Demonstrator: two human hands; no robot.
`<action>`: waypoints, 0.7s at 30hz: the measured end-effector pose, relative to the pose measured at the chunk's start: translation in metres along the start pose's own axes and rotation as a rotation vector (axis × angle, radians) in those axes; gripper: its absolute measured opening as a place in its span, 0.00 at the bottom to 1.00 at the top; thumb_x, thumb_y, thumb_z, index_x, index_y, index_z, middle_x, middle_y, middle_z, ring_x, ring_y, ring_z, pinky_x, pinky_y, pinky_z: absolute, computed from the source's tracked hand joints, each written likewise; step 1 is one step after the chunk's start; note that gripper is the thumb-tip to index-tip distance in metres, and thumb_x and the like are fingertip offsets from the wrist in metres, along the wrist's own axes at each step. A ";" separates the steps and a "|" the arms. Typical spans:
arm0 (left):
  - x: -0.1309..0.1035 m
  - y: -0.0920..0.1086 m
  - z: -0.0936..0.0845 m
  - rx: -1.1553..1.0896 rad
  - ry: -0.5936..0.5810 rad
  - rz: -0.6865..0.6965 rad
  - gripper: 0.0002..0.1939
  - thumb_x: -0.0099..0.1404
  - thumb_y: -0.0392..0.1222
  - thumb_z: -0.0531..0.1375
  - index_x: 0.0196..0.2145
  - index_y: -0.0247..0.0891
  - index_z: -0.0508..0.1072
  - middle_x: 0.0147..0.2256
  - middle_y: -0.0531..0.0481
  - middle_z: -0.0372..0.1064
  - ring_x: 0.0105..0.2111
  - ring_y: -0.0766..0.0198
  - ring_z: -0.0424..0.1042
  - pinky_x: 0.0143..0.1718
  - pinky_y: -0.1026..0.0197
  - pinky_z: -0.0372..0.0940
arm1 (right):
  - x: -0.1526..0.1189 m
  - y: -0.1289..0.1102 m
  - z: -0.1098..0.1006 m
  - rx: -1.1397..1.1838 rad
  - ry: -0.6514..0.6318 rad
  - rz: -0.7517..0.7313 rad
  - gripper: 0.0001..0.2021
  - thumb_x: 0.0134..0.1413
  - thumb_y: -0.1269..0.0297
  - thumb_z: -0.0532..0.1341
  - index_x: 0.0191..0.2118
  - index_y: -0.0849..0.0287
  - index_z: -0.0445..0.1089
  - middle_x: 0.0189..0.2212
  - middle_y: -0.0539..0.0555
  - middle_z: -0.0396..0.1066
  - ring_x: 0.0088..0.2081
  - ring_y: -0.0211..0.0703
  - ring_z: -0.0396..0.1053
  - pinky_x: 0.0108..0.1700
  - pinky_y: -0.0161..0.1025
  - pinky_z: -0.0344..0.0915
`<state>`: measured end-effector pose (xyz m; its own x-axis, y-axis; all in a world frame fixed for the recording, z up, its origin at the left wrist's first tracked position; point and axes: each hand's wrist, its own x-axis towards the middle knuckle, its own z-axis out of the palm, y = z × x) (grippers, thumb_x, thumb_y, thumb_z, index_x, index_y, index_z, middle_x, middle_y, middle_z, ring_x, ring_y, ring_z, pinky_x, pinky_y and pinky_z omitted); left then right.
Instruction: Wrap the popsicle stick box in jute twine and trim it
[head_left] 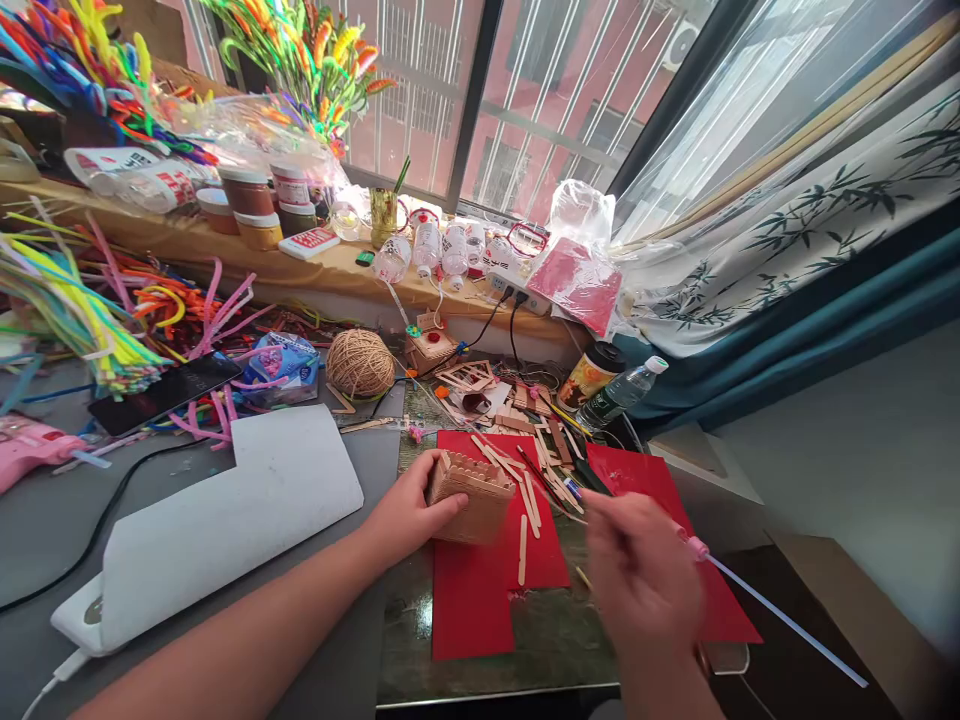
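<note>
My left hand [412, 508] grips a small open-topped box [472, 500] built of craft sticks, thumb on its near side. The box is over a red sheet [472, 610]. To its right is my right hand [645, 570], blurred, its fingers curled together; what they hold, if anything, is hidden. Just beyond that hand shows a pink glue gun part [697, 548] with a long translucent glue stick [787, 620] sticking out. Loose craft sticks [523, 550] lie on the red sheet between the hands.
Another red sheet [637, 470] lies at the right. Behind are a stick pile [525, 400], a twine ball [360, 363], a water bottle [619, 395] and a tumbler [592, 372]. On the left are white foam [232, 520], a pink glue gun [34, 450] and pipe cleaners [82, 310].
</note>
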<state>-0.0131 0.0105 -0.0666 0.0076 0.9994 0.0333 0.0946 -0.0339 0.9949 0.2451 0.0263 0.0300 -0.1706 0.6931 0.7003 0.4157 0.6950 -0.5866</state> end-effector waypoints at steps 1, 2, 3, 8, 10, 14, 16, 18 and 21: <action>-0.001 0.001 0.001 0.035 0.007 0.003 0.25 0.67 0.52 0.66 0.57 0.42 0.66 0.55 0.44 0.76 0.56 0.47 0.75 0.58 0.49 0.68 | -0.005 0.002 0.010 -0.038 -0.221 -0.030 0.12 0.65 0.68 0.66 0.51 0.48 0.81 0.35 0.54 0.78 0.35 0.48 0.76 0.37 0.47 0.73; -0.002 0.002 0.002 0.070 0.011 0.009 0.25 0.68 0.52 0.66 0.57 0.42 0.66 0.55 0.44 0.76 0.55 0.47 0.75 0.58 0.49 0.68 | -0.010 0.005 0.022 -0.041 -0.326 -0.060 0.13 0.67 0.69 0.64 0.52 0.49 0.81 0.35 0.54 0.79 0.35 0.47 0.77 0.37 0.45 0.75; -0.003 0.002 0.003 0.103 0.014 0.018 0.25 0.68 0.52 0.66 0.57 0.42 0.66 0.54 0.44 0.76 0.55 0.46 0.75 0.57 0.48 0.68 | -0.014 0.007 0.035 -0.040 -0.362 -0.055 0.12 0.69 0.69 0.62 0.51 0.50 0.80 0.33 0.53 0.79 0.33 0.46 0.76 0.35 0.43 0.75; -0.006 -0.004 0.004 0.209 0.033 0.062 0.34 0.69 0.53 0.65 0.66 0.42 0.59 0.61 0.39 0.71 0.59 0.45 0.73 0.60 0.47 0.68 | -0.029 0.016 0.082 -0.134 -0.277 -0.156 0.13 0.70 0.69 0.61 0.53 0.52 0.79 0.36 0.57 0.82 0.38 0.50 0.81 0.45 0.48 0.80; -0.008 -0.009 0.002 0.237 0.031 0.081 0.37 0.70 0.56 0.64 0.69 0.42 0.57 0.65 0.38 0.67 0.61 0.44 0.72 0.62 0.46 0.67 | -0.030 0.019 0.087 -0.187 -0.236 -0.205 0.14 0.70 0.70 0.61 0.55 0.51 0.79 0.35 0.57 0.82 0.37 0.50 0.81 0.45 0.48 0.80; -0.008 -0.015 0.000 0.262 0.026 0.122 0.39 0.73 0.60 0.61 0.73 0.41 0.55 0.71 0.36 0.61 0.68 0.41 0.65 0.67 0.45 0.63 | -0.028 0.025 0.087 -0.196 -0.240 -0.270 0.17 0.68 0.71 0.63 0.58 0.52 0.79 0.34 0.58 0.82 0.33 0.50 0.79 0.39 0.46 0.79; -0.008 -0.017 0.000 0.267 0.022 0.122 0.40 0.73 0.61 0.59 0.74 0.40 0.55 0.72 0.36 0.59 0.70 0.41 0.63 0.69 0.44 0.61 | -0.027 0.028 0.087 -0.186 -0.248 -0.311 0.19 0.68 0.72 0.63 0.60 0.51 0.78 0.33 0.57 0.82 0.33 0.49 0.79 0.37 0.44 0.77; -0.007 -0.017 0.000 0.268 0.024 0.119 0.40 0.74 0.61 0.59 0.74 0.39 0.55 0.72 0.36 0.59 0.70 0.41 0.63 0.69 0.43 0.60 | -0.027 0.031 0.087 -0.199 -0.259 -0.373 0.21 0.69 0.72 0.62 0.63 0.51 0.76 0.33 0.56 0.82 0.32 0.48 0.78 0.35 0.43 0.76; -0.006 -0.014 0.000 0.227 0.042 0.112 0.37 0.74 0.61 0.58 0.73 0.41 0.58 0.71 0.38 0.61 0.70 0.42 0.63 0.70 0.43 0.59 | -0.025 0.033 0.087 -0.240 -0.273 -0.436 0.23 0.70 0.72 0.61 0.66 0.52 0.72 0.34 0.56 0.82 0.31 0.47 0.77 0.34 0.43 0.75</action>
<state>-0.0146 0.0055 -0.0807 -0.0100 0.9885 0.1508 0.3165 -0.1399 0.9382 0.1854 0.0482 -0.0421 -0.5836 0.3982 0.7077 0.4407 0.8873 -0.1359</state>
